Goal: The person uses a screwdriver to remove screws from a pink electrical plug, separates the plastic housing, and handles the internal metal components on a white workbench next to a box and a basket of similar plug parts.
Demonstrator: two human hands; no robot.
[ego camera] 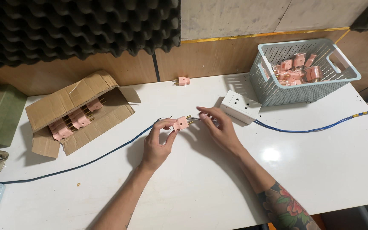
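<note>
left hand (157, 142): bare, no glove, no ring seen
left forearm: bare, no sleeve, small dark mark near the elbow
right hand (220, 127): bare, no glove
right forearm: sleeveless, floral tattoo (287, 208), red blooms, green leaves

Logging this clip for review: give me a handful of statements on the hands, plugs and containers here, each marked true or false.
1. The left hand pinches a pink two-pin plug with its brass pins pointing right. True.
2. The right hand grips the white socket block. False: its fingers are open beside the held plug, and the socket block lies just beyond them.
3. The grey-blue plastic basket holds pink plugs. True.
4. The cardboard box is shut. False: it lies open on its side with pink plugs showing inside.
5. A single pink plug lies by itself near the table's back edge. True.
6. The blue cable is coiled inside the basket. False: it runs along the white table.
</note>
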